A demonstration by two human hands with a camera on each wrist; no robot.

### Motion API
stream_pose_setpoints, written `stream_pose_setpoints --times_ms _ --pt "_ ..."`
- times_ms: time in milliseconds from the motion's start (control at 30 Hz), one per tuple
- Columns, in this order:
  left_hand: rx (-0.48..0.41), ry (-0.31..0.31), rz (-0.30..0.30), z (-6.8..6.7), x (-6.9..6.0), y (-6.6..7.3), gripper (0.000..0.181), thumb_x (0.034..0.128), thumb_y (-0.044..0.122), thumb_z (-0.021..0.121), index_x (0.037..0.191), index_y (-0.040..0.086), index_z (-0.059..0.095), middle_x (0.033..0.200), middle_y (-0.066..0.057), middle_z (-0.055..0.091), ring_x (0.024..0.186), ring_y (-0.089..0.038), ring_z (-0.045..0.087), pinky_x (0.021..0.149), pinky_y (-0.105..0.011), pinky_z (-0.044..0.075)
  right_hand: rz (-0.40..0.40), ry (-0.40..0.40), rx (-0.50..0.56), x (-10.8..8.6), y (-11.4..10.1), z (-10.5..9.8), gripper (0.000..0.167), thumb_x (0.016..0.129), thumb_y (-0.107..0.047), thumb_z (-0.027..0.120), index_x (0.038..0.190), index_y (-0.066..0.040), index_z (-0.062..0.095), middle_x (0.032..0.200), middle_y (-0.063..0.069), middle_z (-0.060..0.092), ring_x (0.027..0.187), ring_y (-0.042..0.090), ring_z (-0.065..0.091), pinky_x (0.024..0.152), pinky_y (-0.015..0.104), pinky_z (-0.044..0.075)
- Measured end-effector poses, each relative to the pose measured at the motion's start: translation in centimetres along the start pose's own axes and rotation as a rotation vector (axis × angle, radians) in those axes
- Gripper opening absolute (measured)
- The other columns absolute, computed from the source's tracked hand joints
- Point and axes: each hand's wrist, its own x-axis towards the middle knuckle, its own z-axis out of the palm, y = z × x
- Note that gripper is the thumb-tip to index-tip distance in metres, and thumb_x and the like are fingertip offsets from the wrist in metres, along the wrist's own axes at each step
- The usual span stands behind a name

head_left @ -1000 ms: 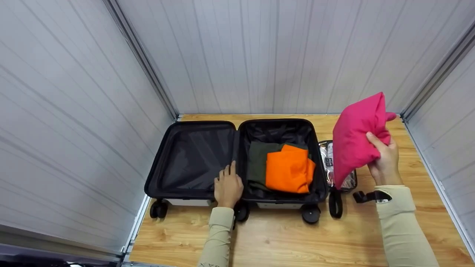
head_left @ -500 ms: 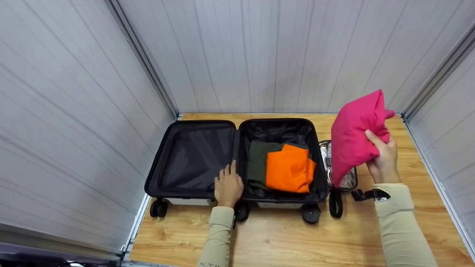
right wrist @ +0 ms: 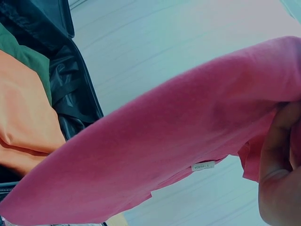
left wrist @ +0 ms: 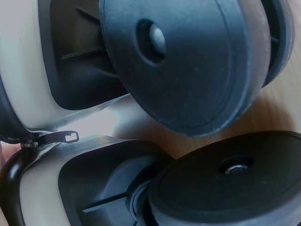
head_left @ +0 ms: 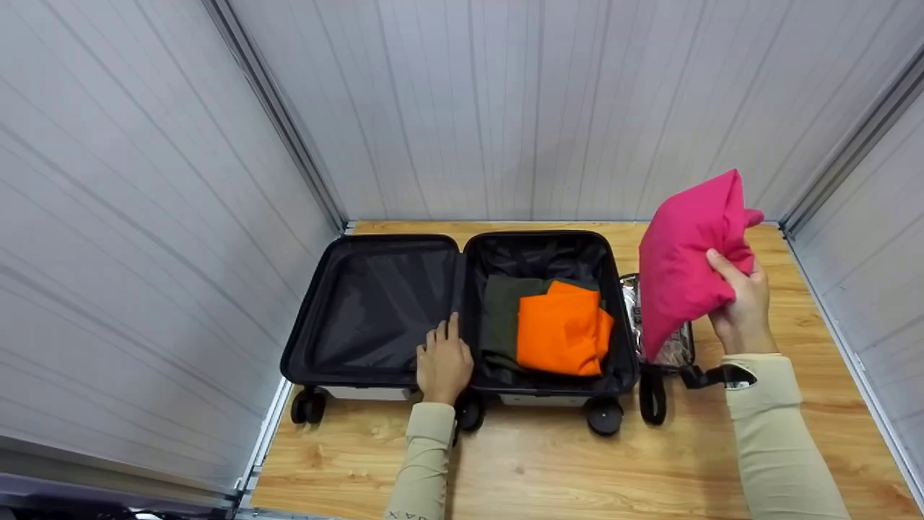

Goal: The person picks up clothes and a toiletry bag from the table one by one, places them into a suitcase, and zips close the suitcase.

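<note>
In the head view the right hand (head_left: pixel 743 300) grips a folded pink cloth (head_left: pixel 686 260), thumb on its near face, held up to the right of the suitcase. A small white label shows on the pink cloth (right wrist: pixel 141 146) in the right wrist view. The left hand (head_left: pixel 444 361) rests with relaxed fingers on the near edge between the two halves of the open black suitcase (head_left: pixel 382 310). Folded orange cloth (head_left: pixel 556 332) lies on dark green cloth (head_left: pixel 498 318) in the suitcase's right half. The left wrist view shows two suitcase wheels (left wrist: pixel 188 61) close up.
A clear pouch (head_left: pixel 678 350) with a black strap (head_left: pixel 652 397) lies right of the suitcase, partly hidden by the pink cloth. Wheels point toward the near side. Pale panels (head_left: pixel 505 108) stand behind and beside the wooden floor (head_left: pixel 541 469).
The right hand and the pink cloth have shifted slightly left and away from the person, covering more of the pouch. The left hand has stayed in place.
</note>
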Motion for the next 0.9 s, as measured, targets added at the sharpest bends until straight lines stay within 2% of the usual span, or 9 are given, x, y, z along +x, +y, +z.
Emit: stream_pose_setpoints --times_ms 300,533,767,900 --pt "-0.003 0.008 -0.007 0.1 0.1 0.0 0.051 0.1062 0.026 0.047 0.157 0.020 0.042 0.146 -0.011 0.059 0.130 -0.034 0.057 0.100 -0.056 0.050 0.026 -0.022 -0.001 -0.1 0.1 0.6 0.034 0.088 0.014 0.068 0.117 -0.004 0.065 0.115 0.004 0.071 0.103 0.018 0.068 0.088 0.027 0.058" --pt "-0.015 0.019 -0.002 0.2 0.1 -0.1 0.051 0.1059 0.025 0.048 0.156 0.019 0.043 0.145 -0.012 0.059 0.130 -0.035 0.057 0.100 -0.056 0.050 0.029 -0.044 0.007 -0.1 0.3 1.0 0.031 0.089 0.014 0.067 0.116 -0.002 0.068 0.112 0.006 0.073 0.101 0.018 0.069 0.088 0.027 0.058" --pt "-0.006 0.002 -0.010 0.2 0.1 -0.2 0.052 0.1065 0.026 0.047 0.158 0.020 0.041 0.146 -0.011 0.058 0.131 -0.034 0.057 0.101 -0.056 0.049 0.044 -0.041 -0.003 0.0 0.6 1.6 0.032 0.089 0.013 0.068 0.116 -0.003 0.068 0.111 0.005 0.073 0.102 0.018 0.069 0.089 0.027 0.058" --pt "-0.012 0.013 0.000 0.1 0.0 -0.1 0.051 0.1067 0.026 0.047 0.157 0.019 0.042 0.146 -0.012 0.058 0.130 -0.035 0.057 0.101 -0.056 0.050 0.022 -0.043 -0.032 0.1 1.0 1.9 0.030 0.089 0.012 0.068 0.115 -0.002 0.068 0.111 0.006 0.073 0.101 0.018 0.069 0.089 0.026 0.058"
